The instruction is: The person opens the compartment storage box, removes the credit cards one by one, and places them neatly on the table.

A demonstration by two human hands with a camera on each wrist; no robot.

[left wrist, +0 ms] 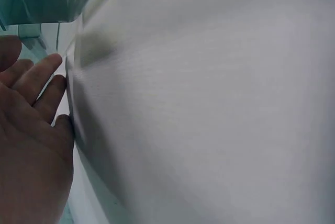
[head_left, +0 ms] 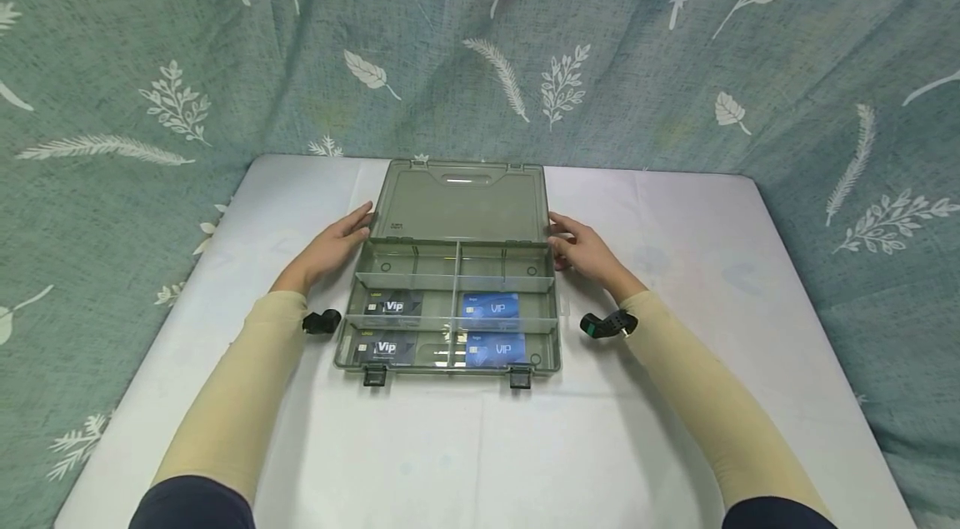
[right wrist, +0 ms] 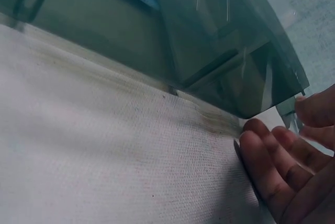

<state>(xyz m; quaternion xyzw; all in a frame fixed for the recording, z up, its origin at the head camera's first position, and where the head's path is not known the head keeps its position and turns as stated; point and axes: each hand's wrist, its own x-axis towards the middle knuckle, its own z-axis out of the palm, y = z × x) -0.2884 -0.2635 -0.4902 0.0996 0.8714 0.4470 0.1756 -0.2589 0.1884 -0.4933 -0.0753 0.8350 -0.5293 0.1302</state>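
Open box (head_left: pixel 431 262) on surface (head_left: pixel 420 462), hinge line crosswise between left hand (head_left: pixel 330 250) and right hand (head_left: pixel 588 252), about equally near; fingers loosely spread, gripping nothing. Contact unclear.

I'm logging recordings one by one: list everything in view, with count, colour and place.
Compartment box: one, translucent grey-green, on the table, lid open
Latches: two, black, box's near edge
Vip cards: two, dark grey, left column, middle and near rows
VIP cards: two, blue, right column, same rows
Table: one, white, under the box
Leaf-print fabric: count unclear, teal, behind and beside the table
Sleeves: two, beige and navy, foreground
Wrist straps: two, black, at sleeve ends
Hands: two, bare, either side of the box
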